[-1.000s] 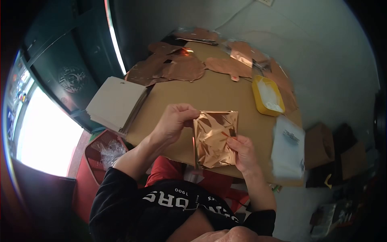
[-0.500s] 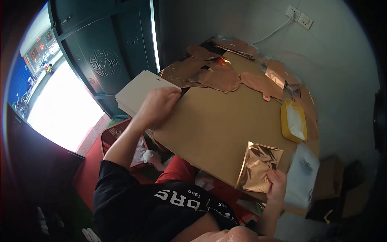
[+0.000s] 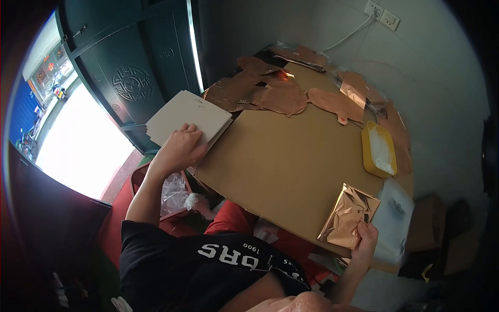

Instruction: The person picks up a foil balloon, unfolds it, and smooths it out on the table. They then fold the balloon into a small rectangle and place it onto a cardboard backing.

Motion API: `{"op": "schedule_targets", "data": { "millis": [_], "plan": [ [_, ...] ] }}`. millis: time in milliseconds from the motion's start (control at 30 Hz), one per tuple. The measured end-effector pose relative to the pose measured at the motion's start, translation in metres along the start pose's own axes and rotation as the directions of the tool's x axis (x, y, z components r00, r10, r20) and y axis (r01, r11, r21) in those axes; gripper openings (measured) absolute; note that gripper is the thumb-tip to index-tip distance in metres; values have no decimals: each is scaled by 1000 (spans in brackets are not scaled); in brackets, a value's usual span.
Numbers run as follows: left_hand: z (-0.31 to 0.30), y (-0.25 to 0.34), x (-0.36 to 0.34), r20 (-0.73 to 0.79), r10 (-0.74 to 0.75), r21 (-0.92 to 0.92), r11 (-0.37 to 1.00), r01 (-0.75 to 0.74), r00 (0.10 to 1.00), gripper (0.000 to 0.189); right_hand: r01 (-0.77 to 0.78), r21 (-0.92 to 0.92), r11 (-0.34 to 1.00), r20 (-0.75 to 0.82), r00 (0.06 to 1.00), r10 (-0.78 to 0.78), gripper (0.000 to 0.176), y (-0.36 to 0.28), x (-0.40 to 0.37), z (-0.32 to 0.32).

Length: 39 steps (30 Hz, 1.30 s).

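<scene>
My left hand [image 3: 182,151] rests on the near edge of a stack of white boards [image 3: 189,112], at the table's left end. Its fingers lie a little apart on the top board, which has small dark marks. My right hand [image 3: 365,239] grips a shiny copper-gold foil packet [image 3: 349,217] by its lower right side, above the table's front right edge. Just right of that hand lies a stack of clear plastic bags [image 3: 392,221] with small dark print.
Brown cardboard [image 3: 280,161] covers the table. Copper foil pieces [image 3: 280,96] lie along its back. A yellow tub [image 3: 366,151] with white contents stands at the right. Below left is a red basket [image 3: 169,213] holding clear plastic; a dark green door [image 3: 130,62] stands behind.
My left hand has drawn back from the far right corner of the white stack to its near edge. My right hand has moved right with the foil packet.
</scene>
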State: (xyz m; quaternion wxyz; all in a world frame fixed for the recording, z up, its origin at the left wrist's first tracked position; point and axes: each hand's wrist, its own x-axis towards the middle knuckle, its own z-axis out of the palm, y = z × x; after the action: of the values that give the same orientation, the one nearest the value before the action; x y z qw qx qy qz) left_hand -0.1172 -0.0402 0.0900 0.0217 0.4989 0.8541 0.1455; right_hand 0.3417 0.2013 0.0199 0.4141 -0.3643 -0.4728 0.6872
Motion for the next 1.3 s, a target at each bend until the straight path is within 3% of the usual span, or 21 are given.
{"op": "schedule_targets", "data": {
  "millis": [100, 167, 400, 467, 500, 567, 633, 700, 733, 833, 933, 1033, 1133, 1233, 1300],
  "plan": [
    [-6, 4, -1, -78, -124, -95, 989, 117, 989, 20, 1, 3, 1000, -3, 1000, -1, 14, 1, -1, 0],
    [-1, -3, 1, -162, -79, -49, 996, 72, 984, 18, 3, 9, 1000, -14, 1000, -3, 13, 2, -1, 0],
    [-17, 25, 20, -394, 151, 257, 965, -49, 906, 11, 9, 20, 1000, 26, 1000, -10, 11, 8, 3, -10],
    [-23, 49, 32, -390, 339, 395, 902, -176, 856, 10, 21, 23, 1000, 40, 999, -22, 11, 12, 6, -17],
    [-25, 66, 37, -378, 431, 460, 855, -237, 820, 10, 10, 46, 999, 48, 999, -12, 11, 12, 6, -16],
    [-19, 123, 44, -198, 633, 573, 694, -436, 748, 13, -6, 97, 995, 38, 999, 2, 12, 9, 3, -11],
    [5, 159, 46, -71, 624, 531, 684, -500, 778, 17, -4, 131, 991, 50, 999, -2, 15, 8, 2, -8],
    [17, 191, 38, 116, 591, 300, 745, -596, 798, 25, -5, 142, 990, 59, 998, -3, 15, 9, 2, -10],
    [20, 200, 37, 214, 580, 177, 768, -615, 786, 29, 5, 152, 988, 68, 998, -16, 16, 10, 2, -10],
    [28, 214, 51, 406, 525, 88, 792, -604, 748, 38, -3, 178, 984, 66, 998, -9, 17, 7, 0, -8],
    [54, 180, 94, 357, 750, 115, 556, -823, 557, 64, -6, 198, 980, 77, 997, -10, 17, 12, 2, -14],
    [55, 164, 116, 420, 763, 86, 505, -859, 490, 99, -4, 218, 976, 94, 995, -17, 15, 14, 3, -17],
    [74, 162, 138, 510, 767, 69, 415, -907, 389, 114, 0, 229, 973, 99, 995, -24, 14, 15, 3, -17],
    [88, 162, 135, 486, 731, 21, 537, -843, 478, 106, 8, 236, 972, 98, 995, -32, 13, 16, 4, -17],
    [101, 164, 127, 414, 721, 92, 574, -814, 556, 105, 10, 238, 971, 98, 995, -34, 14, 16, 2, -15]
  ]
}}
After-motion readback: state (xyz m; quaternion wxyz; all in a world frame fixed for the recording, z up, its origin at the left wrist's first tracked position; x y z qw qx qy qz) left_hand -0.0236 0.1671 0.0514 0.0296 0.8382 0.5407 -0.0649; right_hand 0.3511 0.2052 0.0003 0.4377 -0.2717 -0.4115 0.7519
